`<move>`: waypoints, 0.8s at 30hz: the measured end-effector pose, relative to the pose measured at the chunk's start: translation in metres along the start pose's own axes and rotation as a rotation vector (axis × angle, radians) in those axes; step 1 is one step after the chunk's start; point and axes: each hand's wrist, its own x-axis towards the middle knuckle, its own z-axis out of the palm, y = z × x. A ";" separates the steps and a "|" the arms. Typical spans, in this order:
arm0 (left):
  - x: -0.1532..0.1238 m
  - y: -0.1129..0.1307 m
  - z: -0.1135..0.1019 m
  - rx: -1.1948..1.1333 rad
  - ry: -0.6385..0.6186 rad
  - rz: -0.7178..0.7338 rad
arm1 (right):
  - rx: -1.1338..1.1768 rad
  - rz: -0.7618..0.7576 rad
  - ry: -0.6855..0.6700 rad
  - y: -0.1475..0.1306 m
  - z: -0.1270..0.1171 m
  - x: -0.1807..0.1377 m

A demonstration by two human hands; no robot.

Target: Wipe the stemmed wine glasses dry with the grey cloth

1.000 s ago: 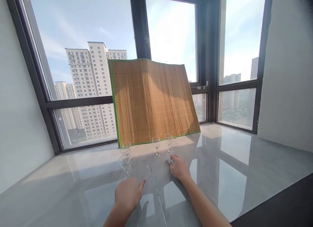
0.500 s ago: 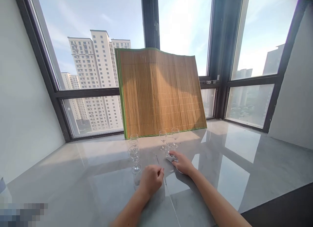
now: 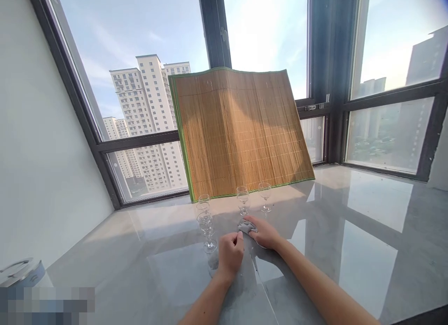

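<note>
Right hand (image 3: 265, 233) lay on the grey cloth (image 3: 246, 228), fingers curled over it, pressing it to the stone sill (image 3: 350, 231). Left hand (image 3: 229, 252) was loosely fisted just beside the cloth; couldn't tell if it touched. Row of glasses (image 3: 206, 222) stood left of the hands, two glasses (image 3: 242, 199) behind the cloth, bamboo mat (image 3: 241, 129) leaning on the window (image 3: 273, 31).
</note>
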 end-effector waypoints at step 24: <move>0.001 0.000 0.004 0.050 0.034 -0.019 | -0.017 -0.085 -0.023 -0.024 0.037 0.052</move>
